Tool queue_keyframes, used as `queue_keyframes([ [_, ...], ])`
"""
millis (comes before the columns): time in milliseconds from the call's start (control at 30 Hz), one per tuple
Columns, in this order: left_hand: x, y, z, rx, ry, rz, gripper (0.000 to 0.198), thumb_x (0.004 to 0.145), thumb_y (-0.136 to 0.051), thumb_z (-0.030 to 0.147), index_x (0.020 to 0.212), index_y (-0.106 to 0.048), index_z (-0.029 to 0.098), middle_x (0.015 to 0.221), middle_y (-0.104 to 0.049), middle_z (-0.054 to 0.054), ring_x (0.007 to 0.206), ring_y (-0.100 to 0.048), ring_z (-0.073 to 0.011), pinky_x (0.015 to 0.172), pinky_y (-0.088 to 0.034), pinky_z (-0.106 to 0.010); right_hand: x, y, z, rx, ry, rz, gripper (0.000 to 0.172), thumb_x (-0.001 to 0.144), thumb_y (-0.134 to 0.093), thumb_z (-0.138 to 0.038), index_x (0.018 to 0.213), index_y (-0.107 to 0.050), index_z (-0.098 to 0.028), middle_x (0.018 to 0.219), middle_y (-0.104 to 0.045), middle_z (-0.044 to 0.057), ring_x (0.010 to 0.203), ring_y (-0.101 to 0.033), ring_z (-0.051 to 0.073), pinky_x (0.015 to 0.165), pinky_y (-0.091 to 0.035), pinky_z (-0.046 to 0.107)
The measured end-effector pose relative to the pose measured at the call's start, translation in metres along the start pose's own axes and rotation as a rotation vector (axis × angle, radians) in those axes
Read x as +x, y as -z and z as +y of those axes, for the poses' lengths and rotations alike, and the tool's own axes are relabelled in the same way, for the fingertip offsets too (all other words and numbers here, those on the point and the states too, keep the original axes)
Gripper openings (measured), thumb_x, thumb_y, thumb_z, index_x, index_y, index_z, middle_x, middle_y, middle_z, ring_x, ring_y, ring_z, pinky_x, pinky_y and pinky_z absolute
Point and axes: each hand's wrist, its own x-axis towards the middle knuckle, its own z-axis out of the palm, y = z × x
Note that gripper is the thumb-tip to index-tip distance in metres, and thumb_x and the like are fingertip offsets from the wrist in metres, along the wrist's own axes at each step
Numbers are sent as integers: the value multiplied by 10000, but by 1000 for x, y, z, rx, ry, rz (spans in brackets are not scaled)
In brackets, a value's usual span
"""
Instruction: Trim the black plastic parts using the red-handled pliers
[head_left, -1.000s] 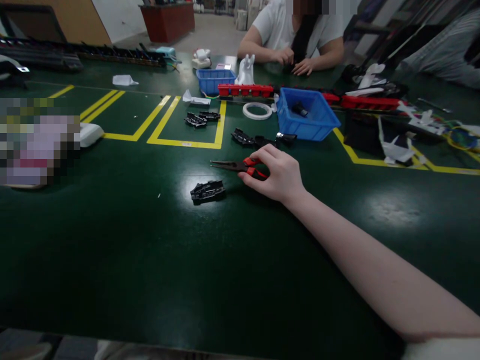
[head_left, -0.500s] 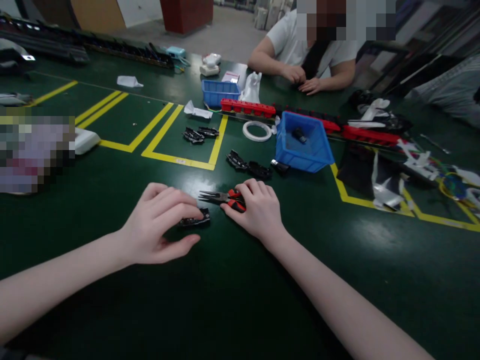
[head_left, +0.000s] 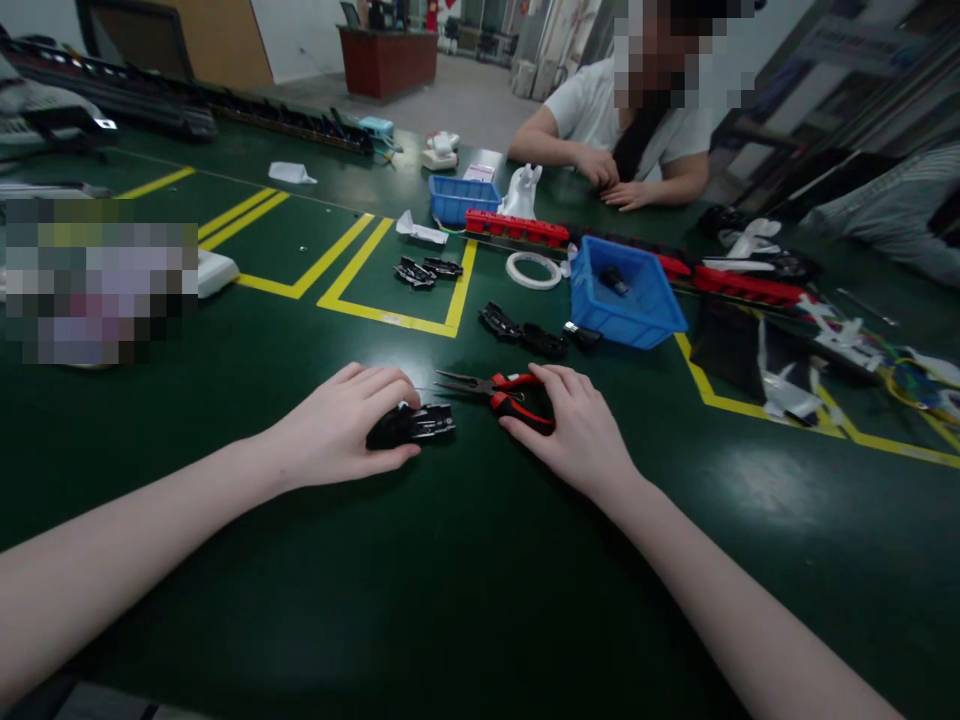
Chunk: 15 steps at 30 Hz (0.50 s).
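My left hand (head_left: 364,425) is closed around one end of a small black plastic part (head_left: 431,422) with a shiny slotted face. Its far end sticks out past my fingers, and the rest is hidden under the hand. A pair of needle-nose pliers (head_left: 521,402) with red and black handles lies low over the table, jaws pointing left and slightly apart. My right hand (head_left: 589,425) has its thumb and fingers around the rear of the spread handles. The plier tips are just above and beside the black part.
Beyond my hands lie more black parts (head_left: 521,330) and a roll of white tape (head_left: 533,270). A blue bin (head_left: 628,300) holds a dark piece. Red strips (head_left: 517,227) run behind it. Across the green table (head_left: 465,580) sits a person (head_left: 585,125). Wires and wrappings lie right.
My left hand has come down and closed on the black part. My right hand has slid back along the pliers, whose handles are spread wider. The whole view has shifted slightly.
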Motion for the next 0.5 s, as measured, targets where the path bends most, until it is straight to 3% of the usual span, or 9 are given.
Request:
queue_keyframes([
  [167, 1, -2, -7, -113, -21, -40, 270, 914, -586, 391, 1103, -590, 198, 1123, -624, -54, 1016, -604, -224, 885, -462, -379, -15, 4, -6, -6, -50, 32, 712, 827, -593, -612, 1336, -526, -118, 1192, -570, 185, 1092, -550, 346, 911, -497, 531],
  [333, 2, -6, -12, -355, 18, -24, 243, 896, -620, 365, 1066, -601, 192, 1124, -588, -60, 975, -611, -201, 833, -532, -355, -29, 7, -15, -42, -9, 93, 624, 848, -604, -533, 1314, -534, -124, 1185, -551, 181, 1085, -546, 333, 892, -514, 512],
  [500, 6, -9, -17, -361, 1, -3, 204, 869, -671, 337, 972, -609, 173, 1061, -594, -46, 931, -608, -187, 826, -529, -357, -33, 6, -14, -28, 7, 91, 544, 862, -597, -496, 1257, -567, -124, 1149, -589, 168, 1018, -585, 309, 880, -521, 493],
])
